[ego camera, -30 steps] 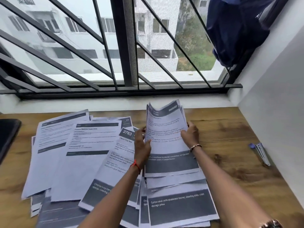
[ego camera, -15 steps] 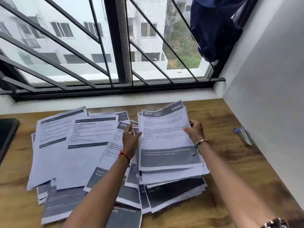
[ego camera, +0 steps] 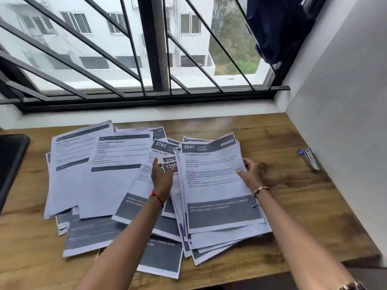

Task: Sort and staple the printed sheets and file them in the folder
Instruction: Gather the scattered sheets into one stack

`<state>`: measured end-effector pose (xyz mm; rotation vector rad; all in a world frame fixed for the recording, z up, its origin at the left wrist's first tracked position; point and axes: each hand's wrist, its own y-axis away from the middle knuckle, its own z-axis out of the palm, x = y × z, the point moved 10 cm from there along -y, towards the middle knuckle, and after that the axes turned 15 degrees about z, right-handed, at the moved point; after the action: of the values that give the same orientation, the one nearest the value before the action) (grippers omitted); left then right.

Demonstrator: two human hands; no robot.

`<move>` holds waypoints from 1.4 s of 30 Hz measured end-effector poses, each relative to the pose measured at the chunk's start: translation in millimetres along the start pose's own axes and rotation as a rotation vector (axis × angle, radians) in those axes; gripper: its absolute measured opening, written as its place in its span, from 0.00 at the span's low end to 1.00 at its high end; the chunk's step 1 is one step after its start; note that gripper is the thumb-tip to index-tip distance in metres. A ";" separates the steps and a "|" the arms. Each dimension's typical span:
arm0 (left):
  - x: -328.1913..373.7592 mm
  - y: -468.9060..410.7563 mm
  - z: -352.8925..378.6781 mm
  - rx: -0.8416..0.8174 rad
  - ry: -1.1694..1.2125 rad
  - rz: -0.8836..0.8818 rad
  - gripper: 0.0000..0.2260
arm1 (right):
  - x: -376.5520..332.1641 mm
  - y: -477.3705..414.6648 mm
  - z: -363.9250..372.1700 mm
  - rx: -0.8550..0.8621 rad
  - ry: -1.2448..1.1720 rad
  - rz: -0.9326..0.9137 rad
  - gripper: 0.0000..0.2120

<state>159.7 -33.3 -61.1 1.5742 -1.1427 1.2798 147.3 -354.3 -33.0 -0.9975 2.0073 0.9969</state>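
Note:
Printed sheets [ego camera: 117, 170] with dark header bands lie spread over the wooden table. To the right of them lies a stack of sheets [ego camera: 217, 191] whose top page reads 2641. My left hand [ego camera: 162, 177] rests flat against the stack's left edge, fingers fairly straight, over a sheet marked 2763. My right hand [ego camera: 252, 171] holds the stack's right edge, with the thumb on the top page and the fingers curled at the side. A small stapler [ego camera: 310, 159] with a blue end lies apart on the table at the far right.
A dark flat object [ego camera: 11, 164] sits at the table's left edge; I cannot tell what it is. A barred window runs behind the table [ego camera: 293, 206]. A white wall closes the right side. Dark blue cloth [ego camera: 278, 28] hangs at the top right.
The stack that both hands held upright on its edge has been lowered and now lies flat on the other sheets. Both hands stayed at its sides.

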 end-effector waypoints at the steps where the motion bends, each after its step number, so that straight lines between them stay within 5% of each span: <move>1: 0.5 9.5 -4.2 0.020 -0.046 0.003 0.30 | 0.5 0.0 0.6 -0.005 -0.007 0.008 0.16; 8: -3.8 54.3 -8.3 -0.028 -0.209 0.069 0.14 | 6.2 2.1 10.4 -0.082 -0.009 0.050 0.20; 15: 4.0 47.5 -8.0 0.034 -0.198 0.136 0.12 | 10.2 7.5 21.4 -0.099 0.137 0.050 0.18; 23: 11.2 53.9 28.8 -0.268 -0.192 0.240 0.37 | 13.7 17.8 43.0 -0.077 0.406 0.056 0.20; 27: 21.8 49.7 29.5 -0.268 -0.249 0.322 0.37 | 12.5 21.8 43.0 -0.071 0.397 0.076 0.34; 38: 41.9 19.3 41.7 -0.286 -0.152 0.348 0.34 | -5.6 13.5 15.7 0.047 0.061 0.076 0.24; 42: 26.5 -4.7 59.8 -0.361 -0.307 0.262 0.32 | 3.6 -3.7 8.4 0.041 0.160 0.165 0.21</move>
<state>182.6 -92.7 -45.8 1.4091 -1.7150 0.9364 150.6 -349.9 -41.2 -0.9272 2.2630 0.9842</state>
